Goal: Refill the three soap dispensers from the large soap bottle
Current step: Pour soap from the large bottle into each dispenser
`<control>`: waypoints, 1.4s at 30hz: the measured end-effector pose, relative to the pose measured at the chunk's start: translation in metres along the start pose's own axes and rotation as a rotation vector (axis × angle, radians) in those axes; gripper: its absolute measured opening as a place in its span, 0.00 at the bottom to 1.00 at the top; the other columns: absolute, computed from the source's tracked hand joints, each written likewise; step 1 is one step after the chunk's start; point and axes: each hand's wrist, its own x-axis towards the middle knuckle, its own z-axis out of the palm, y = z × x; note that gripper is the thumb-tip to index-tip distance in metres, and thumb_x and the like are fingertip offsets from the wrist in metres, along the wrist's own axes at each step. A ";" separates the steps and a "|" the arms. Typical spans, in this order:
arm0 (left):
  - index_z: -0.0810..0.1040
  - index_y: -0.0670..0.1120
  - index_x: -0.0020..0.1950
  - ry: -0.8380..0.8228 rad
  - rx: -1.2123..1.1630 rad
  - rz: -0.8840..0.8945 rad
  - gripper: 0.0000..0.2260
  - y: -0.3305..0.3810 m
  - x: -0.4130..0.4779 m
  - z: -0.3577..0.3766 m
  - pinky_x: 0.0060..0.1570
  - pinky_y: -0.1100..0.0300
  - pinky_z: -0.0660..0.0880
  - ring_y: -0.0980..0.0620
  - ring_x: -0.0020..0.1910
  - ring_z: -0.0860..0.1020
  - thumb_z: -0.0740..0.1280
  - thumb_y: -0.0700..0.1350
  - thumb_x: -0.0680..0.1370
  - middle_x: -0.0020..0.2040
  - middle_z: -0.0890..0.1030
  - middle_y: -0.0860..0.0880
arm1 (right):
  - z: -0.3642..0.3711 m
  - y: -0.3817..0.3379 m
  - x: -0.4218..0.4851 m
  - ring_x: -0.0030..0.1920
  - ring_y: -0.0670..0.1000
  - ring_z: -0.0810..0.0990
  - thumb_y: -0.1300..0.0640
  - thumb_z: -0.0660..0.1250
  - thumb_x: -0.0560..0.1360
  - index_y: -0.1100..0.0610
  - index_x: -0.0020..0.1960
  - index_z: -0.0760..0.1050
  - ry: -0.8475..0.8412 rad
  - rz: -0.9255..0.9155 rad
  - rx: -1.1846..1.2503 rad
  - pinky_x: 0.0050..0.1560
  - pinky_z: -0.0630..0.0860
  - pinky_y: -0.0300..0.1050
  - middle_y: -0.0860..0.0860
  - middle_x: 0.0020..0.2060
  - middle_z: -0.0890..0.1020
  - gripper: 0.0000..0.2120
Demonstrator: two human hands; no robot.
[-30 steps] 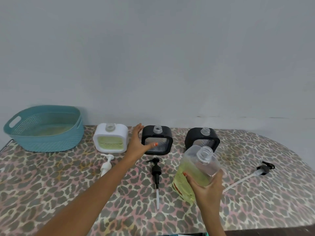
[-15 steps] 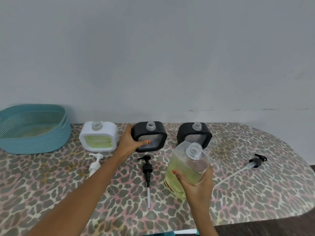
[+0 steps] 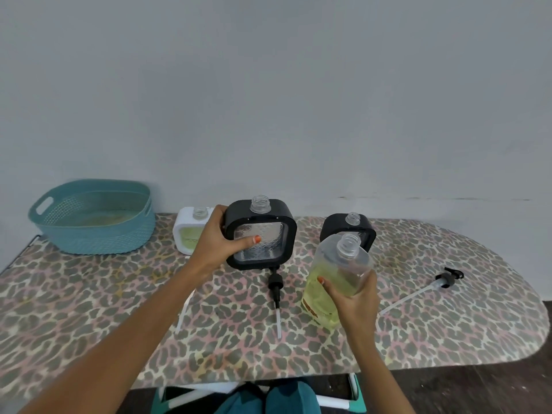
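My left hand [image 3: 215, 242] grips a black square soap dispenser [image 3: 260, 234] by its left side and holds it lifted off the table, its neck uncapped and its clear window looking empty. My right hand [image 3: 355, 297] holds the large soap bottle [image 3: 334, 276], uncapped, tilted, about half full of yellow-green soap. A second black dispenser [image 3: 348, 228] stands behind the bottle. A white dispenser [image 3: 188, 234] with green soap inside stands at the back, partly hidden by my left hand.
A teal basket [image 3: 92, 216] sits at the back left. On the leopard-print table [image 3: 89, 300] lie a black pump [image 3: 275, 289] in the middle, a long pump [image 3: 430, 289] on the right, and a white pump tube [image 3: 182, 313] beside my left forearm.
My left hand closed on the middle black dispenser and lifted it up and toward me. The large bottle stayed in my right hand, near the same spot.
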 end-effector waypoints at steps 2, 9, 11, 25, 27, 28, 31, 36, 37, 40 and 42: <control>0.69 0.53 0.48 -0.028 0.006 -0.001 0.21 0.003 -0.012 -0.011 0.43 0.71 0.76 0.66 0.42 0.78 0.75 0.37 0.65 0.48 0.78 0.52 | -0.002 -0.002 0.001 0.41 0.44 0.75 0.58 0.79 0.60 0.55 0.48 0.67 -0.004 -0.042 -0.042 0.39 0.72 0.30 0.43 0.41 0.74 0.25; 0.71 0.56 0.52 -0.083 -0.029 0.030 0.31 0.012 -0.051 -0.039 0.45 0.75 0.73 0.67 0.48 0.78 0.78 0.61 0.54 0.46 0.81 0.62 | -0.016 -0.025 -0.001 0.38 0.37 0.75 0.59 0.80 0.58 0.57 0.48 0.67 -0.095 -0.259 -0.188 0.38 0.68 0.22 0.39 0.38 0.72 0.26; 0.72 0.57 0.53 -0.104 -0.009 0.030 0.36 0.011 -0.057 -0.043 0.46 0.76 0.73 0.66 0.49 0.78 0.75 0.68 0.50 0.50 0.80 0.59 | -0.021 -0.035 0.000 0.41 0.36 0.76 0.56 0.81 0.58 0.55 0.50 0.68 -0.128 -0.339 -0.242 0.39 0.67 0.20 0.38 0.40 0.73 0.28; 0.74 0.53 0.51 -0.320 -0.069 0.018 0.33 0.011 -0.076 -0.034 0.46 0.72 0.74 0.60 0.48 0.80 0.75 0.67 0.52 0.47 0.82 0.61 | -0.036 -0.094 0.019 0.39 0.55 0.82 0.38 0.64 0.63 0.54 0.56 0.66 -0.203 -0.903 -0.600 0.39 0.72 0.40 0.56 0.43 0.83 0.28; 0.74 0.54 0.50 -0.327 -0.050 0.027 0.32 0.012 -0.076 -0.033 0.46 0.72 0.74 0.60 0.48 0.80 0.75 0.67 0.52 0.47 0.82 0.60 | -0.035 -0.098 0.021 0.38 0.55 0.83 0.39 0.63 0.64 0.55 0.55 0.67 -0.197 -1.001 -0.649 0.38 0.74 0.39 0.56 0.42 0.84 0.27; 0.74 0.54 0.50 -0.330 -0.036 0.033 0.31 0.012 -0.076 -0.033 0.47 0.72 0.74 0.60 0.47 0.80 0.74 0.67 0.53 0.47 0.81 0.58 | -0.035 -0.099 0.021 0.37 0.54 0.83 0.39 0.62 0.64 0.55 0.55 0.67 -0.193 -1.032 -0.669 0.36 0.75 0.39 0.56 0.41 0.84 0.27; 0.74 0.54 0.51 -0.339 -0.009 0.050 0.31 0.009 -0.075 -0.033 0.48 0.71 0.74 0.59 0.48 0.80 0.74 0.68 0.54 0.47 0.82 0.54 | -0.033 -0.101 0.023 0.37 0.52 0.82 0.38 0.61 0.65 0.55 0.54 0.68 -0.198 -1.088 -0.706 0.33 0.74 0.37 0.54 0.40 0.84 0.25; 0.75 0.50 0.54 -0.363 0.039 0.071 0.35 0.003 -0.074 -0.030 0.51 0.65 0.76 0.57 0.49 0.80 0.73 0.69 0.54 0.50 0.81 0.50 | -0.032 -0.099 0.028 0.36 0.52 0.82 0.39 0.60 0.67 0.55 0.53 0.70 -0.201 -1.164 -0.798 0.33 0.74 0.37 0.52 0.41 0.84 0.24; 0.75 0.49 0.53 -0.365 0.055 0.075 0.36 0.003 -0.074 -0.030 0.52 0.64 0.76 0.57 0.49 0.80 0.72 0.70 0.54 0.49 0.81 0.50 | -0.032 -0.098 0.029 0.36 0.53 0.83 0.39 0.61 0.67 0.55 0.53 0.70 -0.210 -1.167 -0.810 0.34 0.75 0.39 0.52 0.42 0.84 0.24; 0.75 0.51 0.52 -0.368 0.056 0.074 0.34 0.002 -0.075 -0.028 0.51 0.64 0.76 0.58 0.47 0.80 0.72 0.70 0.54 0.48 0.81 0.52 | -0.033 -0.096 0.032 0.37 0.54 0.83 0.40 0.61 0.67 0.55 0.54 0.69 -0.235 -1.170 -0.841 0.35 0.76 0.42 0.52 0.43 0.84 0.23; 0.75 0.50 0.51 -0.368 0.050 0.072 0.34 0.002 -0.074 -0.027 0.51 0.64 0.76 0.58 0.47 0.80 0.73 0.69 0.54 0.47 0.81 0.52 | -0.033 -0.096 0.034 0.38 0.55 0.83 0.42 0.61 0.67 0.55 0.54 0.69 -0.242 -1.176 -0.853 0.35 0.77 0.43 0.53 0.43 0.84 0.22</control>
